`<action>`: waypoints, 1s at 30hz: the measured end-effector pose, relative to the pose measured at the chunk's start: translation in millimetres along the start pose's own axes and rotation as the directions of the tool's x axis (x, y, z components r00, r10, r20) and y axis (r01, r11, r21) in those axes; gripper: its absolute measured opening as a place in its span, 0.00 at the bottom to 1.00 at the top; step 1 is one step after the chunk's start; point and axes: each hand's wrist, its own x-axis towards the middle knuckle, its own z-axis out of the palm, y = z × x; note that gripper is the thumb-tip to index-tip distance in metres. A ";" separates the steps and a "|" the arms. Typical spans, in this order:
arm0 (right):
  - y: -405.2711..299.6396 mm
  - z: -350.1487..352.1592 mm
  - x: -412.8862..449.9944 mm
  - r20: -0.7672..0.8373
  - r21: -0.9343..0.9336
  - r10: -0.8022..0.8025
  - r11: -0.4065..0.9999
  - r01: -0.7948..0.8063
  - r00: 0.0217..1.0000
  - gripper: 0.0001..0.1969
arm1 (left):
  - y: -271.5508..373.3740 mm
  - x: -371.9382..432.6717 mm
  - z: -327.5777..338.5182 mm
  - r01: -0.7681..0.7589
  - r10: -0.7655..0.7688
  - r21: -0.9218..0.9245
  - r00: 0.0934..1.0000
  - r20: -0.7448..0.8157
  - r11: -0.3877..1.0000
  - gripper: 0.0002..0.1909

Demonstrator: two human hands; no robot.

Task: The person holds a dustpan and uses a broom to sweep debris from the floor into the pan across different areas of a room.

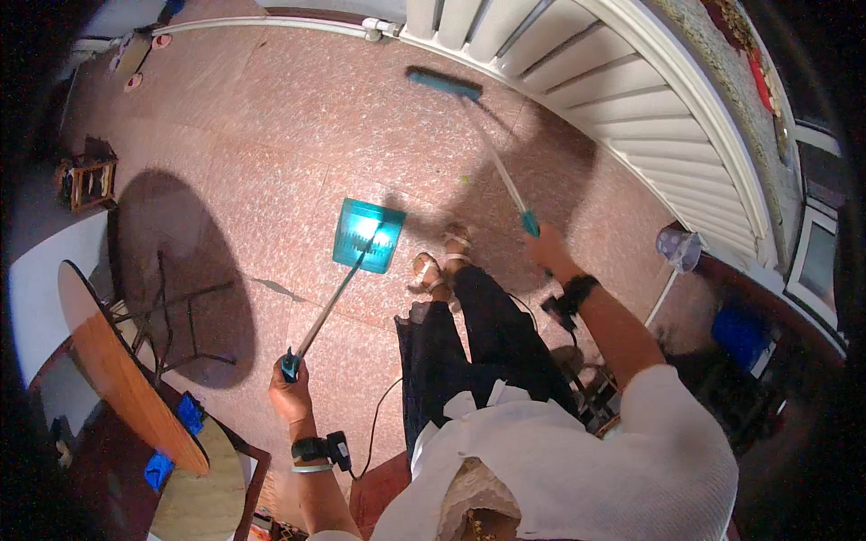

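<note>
My left hand (291, 393) is closed around the top of the long handle of a teal dustpan (346, 233). The pan rests on or just above the floor in front of my feet, with a bright glare in it. In my right hand (553, 253) is the teal grip of a broom's pale stick. The broom head (444, 84), teal with dark bristles, is at the far side near the radiator. Between broom and dustpan, a small green bit (465, 180) lies on the floor.
A white radiator (629, 108) runs along the right wall, with a small bin (678, 249) near its end. At left stands a round wooden tabletop (128, 379), tilted on dark metal legs. Pink slippers (134, 82) lie at the far left. Cables hang from both wrists.
</note>
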 end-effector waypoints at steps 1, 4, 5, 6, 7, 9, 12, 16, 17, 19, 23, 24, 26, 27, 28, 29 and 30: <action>-1.2 5.1 26.1 -0.154 -0.107 -0.056 0.993 0.040 0.986 0.12 | -0.8 -0.5 1.3 -0.016 0.017 0.014 1.000 -0.019 1.000 0.11; -74.7 8.0 57.2 -0.151 -0.027 0.114 0.992 -0.119 0.982 0.14 | 3.9 0.3 1.7 0.052 -0.053 0.094 0.999 -0.001 0.994 0.11; -91.8 11.3 59.1 -0.019 -0.010 0.172 0.985 -0.172 0.985 0.15 | 5.0 1.7 3.1 0.047 -0.046 0.084 0.999 -0.005 0.995 0.12; -96.1 12.6 57.5 0.047 -0.009 0.193 0.981 -0.193 0.980 0.15 | 7.1 1.3 2.1 0.048 -0.048 0.094 0.999 -0.003 0.994 0.12; -99.7 15.2 55.9 0.115 -0.010 0.217 0.976 -0.217 0.969 0.16 | 9.9 -0.2 2.0 0.055 -0.055 0.091 0.998 -0.006 0.994 0.12; -86.7 17.0 31.1 0.128 -0.208 -0.012 0.977 0.039 0.992 0.17 | 14.1 -2.7 0.7 0.103 -0.103 0.164 0.995 -0.006 0.981 0.12; -80.2 -9.7 -16.6 0.135 -0.173 -0.202 0.959 0.224 0.970 0.16 | 4.6 -7.2 0.9 0.095 -0.091 0.110 0.995 -0.041 0.989 0.13; -67.8 -4.1 -4.3 0.172 -0.011 -0.091 0.995 0.094 0.981 0.15 | 2.5 -7.4 2.8 0.056 -0.052 0.085 0.997 -0.056 0.995 0.12; -64.3 7.9 6.0 0.035 -0.113 -0.269 0.956 0.271 0.963 0.15 | 2.6 -6.6 2.6 0.059 -0.054 0.083 0.997 -0.063 0.995 0.12; -84.3 42.2 58.0 -0.043 -0.144 -0.155 0.979 0.147 0.987 0.16 | 4.2 -4.6 3.6 0.077 -0.072 0.148 0.997 -0.040 0.986 0.12; -182.3 49.6 102.2 -0.075 -0.108 -0.122 0.988 0.114 0.990 0.15 | -2.6 -4.5 6.8 0.066 -0.061 0.164 0.998 -0.032 0.984 0.12; -196.6 55.8 105.4 0.010 -0.080 -0.080 0.994 0.080 0.997 0.15 | -0.2 -5.3 6.1 0.070 -0.065 0.131 0.997 -0.040 0.989 0.13; -198.0 55.9 96.6 0.090 -0.158 -0.104 0.980 0.117 0.991 0.17 | 6.3 -5.3 5.9 0.068 -0.064 0.097 0.997 -0.041 0.993 0.13; -197.7 49.2 73.1 0.179 -0.215 -0.200 0.947 0.237 0.963 0.16 | 5.8 -10.6 3.0 0.111 -0.106 0.129 0.994 -0.040 0.986 0.13; -167.8 52.2 79.4 0.184 -0.219 -0.142 0.959 0.181 0.973 0.14 | 10.2 -8.2 2.9 0.118 -0.115 0.148 0.993 -0.031 0.982 0.13; -149.3 47.2 74.2 0.194 -0.254 -0.100 0.956 0.148 0.976 0.12 | 10.8 -7.8 2.7 0.121 -0.117 0.141 0.992 -0.035 0.983 0.13; -168.9 17.8 37.6 0.314 -0.109 -0.085 0.986 0.125 0.946 0.12 | 6.5 -14.3 1.3 0.138 -0.132 0.159 0.990 -0.049 0.978 0.13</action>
